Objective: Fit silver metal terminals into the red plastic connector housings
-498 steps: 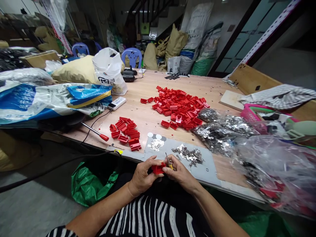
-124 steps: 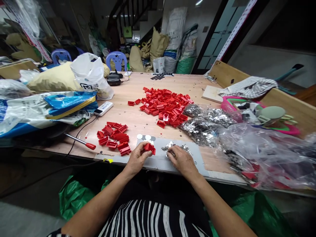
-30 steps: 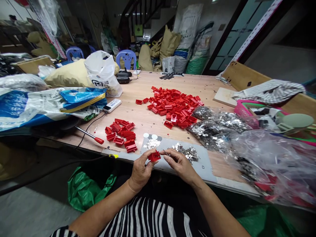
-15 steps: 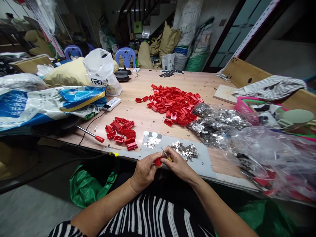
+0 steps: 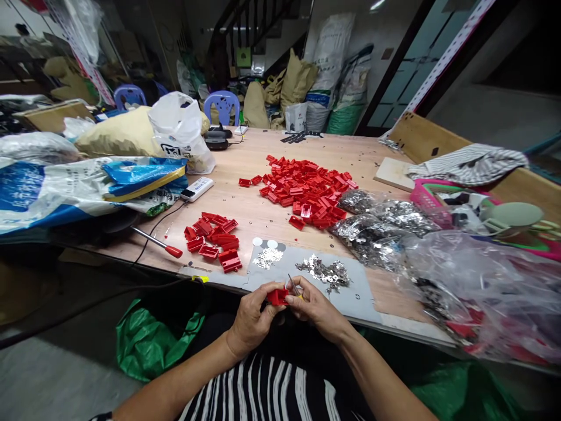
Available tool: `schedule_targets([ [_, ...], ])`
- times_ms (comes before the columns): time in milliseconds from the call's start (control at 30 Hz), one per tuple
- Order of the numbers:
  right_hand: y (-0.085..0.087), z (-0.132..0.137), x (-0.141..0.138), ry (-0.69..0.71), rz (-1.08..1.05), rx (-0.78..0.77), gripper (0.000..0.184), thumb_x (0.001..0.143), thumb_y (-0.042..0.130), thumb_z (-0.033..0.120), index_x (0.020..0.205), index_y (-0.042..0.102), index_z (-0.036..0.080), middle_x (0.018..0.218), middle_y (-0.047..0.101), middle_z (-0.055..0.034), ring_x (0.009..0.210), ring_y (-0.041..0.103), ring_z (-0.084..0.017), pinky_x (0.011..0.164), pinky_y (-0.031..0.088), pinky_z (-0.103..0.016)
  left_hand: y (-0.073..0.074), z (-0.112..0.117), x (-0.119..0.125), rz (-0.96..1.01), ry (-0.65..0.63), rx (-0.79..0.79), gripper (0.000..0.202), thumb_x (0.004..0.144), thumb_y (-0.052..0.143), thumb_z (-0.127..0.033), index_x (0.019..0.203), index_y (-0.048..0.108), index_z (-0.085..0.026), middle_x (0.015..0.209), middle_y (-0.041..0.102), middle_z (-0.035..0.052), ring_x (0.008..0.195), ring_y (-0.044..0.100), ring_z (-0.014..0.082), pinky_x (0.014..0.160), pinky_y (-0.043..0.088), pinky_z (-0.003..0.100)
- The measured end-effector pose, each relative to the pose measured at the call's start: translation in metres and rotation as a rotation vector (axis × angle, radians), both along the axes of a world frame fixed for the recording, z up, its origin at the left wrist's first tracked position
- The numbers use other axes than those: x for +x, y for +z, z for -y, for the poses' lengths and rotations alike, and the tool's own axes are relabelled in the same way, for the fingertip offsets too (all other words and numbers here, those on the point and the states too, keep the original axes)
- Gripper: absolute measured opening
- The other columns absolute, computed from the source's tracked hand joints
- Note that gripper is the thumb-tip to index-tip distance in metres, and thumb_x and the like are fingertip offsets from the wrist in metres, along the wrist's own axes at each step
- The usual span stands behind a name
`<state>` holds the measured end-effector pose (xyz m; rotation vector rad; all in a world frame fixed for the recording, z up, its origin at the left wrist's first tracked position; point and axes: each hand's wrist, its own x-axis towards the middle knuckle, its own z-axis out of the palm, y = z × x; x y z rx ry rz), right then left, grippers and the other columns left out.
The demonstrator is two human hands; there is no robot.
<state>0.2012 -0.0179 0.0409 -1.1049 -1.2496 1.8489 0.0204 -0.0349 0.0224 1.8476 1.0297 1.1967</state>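
Observation:
My left hand (image 5: 255, 313) is closed round a small, open-sided red plastic housing (image 5: 277, 296) just off the table's front edge. Right beside it, the fingers of my right hand (image 5: 313, 307) pinch a yellow-handled tool with a thin metal shaft (image 5: 293, 284), its shaft slanting upward. Those fingertips also meet the housing's right end. Beyond my hands, a grey mat (image 5: 359, 292) bears a heap of small white pieces (image 5: 268, 258) and a heap of small silvery metal tabs (image 5: 326, 272). Several matching red housings (image 5: 214, 237) lie to the left.
A large pile of red housings (image 5: 307, 190) covers the table's middle. Clear bags of metal parts (image 5: 372, 234) crowd the right side. Plastic sacks (image 5: 87, 187) fill the left, near a red-tipped metal rod (image 5: 173, 251) and a white device on a cable (image 5: 197, 189).
The red housing has turned so its open side shows more, and both hands have shifted slightly down. The camera view has tilted a little.

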Motion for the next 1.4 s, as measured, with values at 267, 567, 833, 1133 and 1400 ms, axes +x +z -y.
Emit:
schedule_targets([
  [267, -0.007, 0.007, -0.005, 0.029, -0.234, -0.175, 0.042, 0.07, 0.075, 0.043, 0.092, 0.048, 0.02, 0.063, 0.046, 0.0061, 0.047, 0.031, -0.004, 0.043, 0.018, -0.018, -0.006, 0.002, -0.013, 0.097, -0.146, -0.014, 0.032, 0.086, 0.057, -0.018, 0.118, 0.056, -0.023, 0.118, 0.068, 0.0061, 0.118, 0.058, 0.0217, 0.103, 0.044, 0.038],
  [567, -0.01, -0.002, -0.011, 0.109, -0.152, -0.085, 0.041, 0.073, 0.07, 0.049, 0.092, 0.045, 0.022, 0.061, 0.048, 0.0067, 0.046, 0.037, -0.006, 0.044, 0.02, -0.018, -0.012, 0.002, -0.017, 0.272, -0.092, -0.162, 0.03, 0.085, 0.06, -0.021, 0.115, 0.057, -0.023, 0.117, 0.067, 0.0073, 0.111, 0.062, 0.0219, 0.097, 0.048, 0.036],
  [833, 0.01, -0.055, 0.005, -0.076, 0.908, 0.515, 0.017, 0.085, 0.055, 0.034, 0.097, 0.06, 0.022, 0.098, 0.068, -0.0043, 0.09, 0.061, -0.019, 0.075, 0.043, -0.029, -0.012, -0.004, -0.008, 0.49, 0.091, -0.428, 0.026, 0.085, 0.059, -0.026, 0.109, 0.056, -0.018, 0.109, 0.066, 0.0075, 0.1, 0.062, 0.0194, 0.091, 0.047, 0.033],
  [1133, 0.005, -0.1, -0.015, 0.065, 1.275, 0.625, 0.016, 0.087, 0.052, 0.023, 0.099, 0.063, 0.02, 0.101, 0.067, -0.0074, 0.094, 0.06, -0.021, 0.076, 0.039, -0.028, -0.012, -0.009, -0.009, 0.56, 0.11, -0.468, 0.023, 0.084, 0.061, -0.027, 0.106, 0.057, -0.02, 0.106, 0.065, 0.0047, 0.1, 0.06, 0.0178, 0.091, 0.045, 0.031],
  [1400, -0.001, -0.1, -0.017, 0.062, 1.27, 0.633, 0.011, 0.087, 0.054, 0.02, 0.096, 0.06, 0.019, 0.099, 0.066, -0.0077, 0.091, 0.059, -0.019, 0.075, 0.038, -0.026, -0.017, -0.009, -0.012, 0.559, 0.124, -0.509, 0.026, 0.083, 0.063, -0.03, 0.107, 0.057, -0.021, 0.109, 0.063, 0.0056, 0.101, 0.06, 0.0192, 0.093, 0.046, 0.034],
])
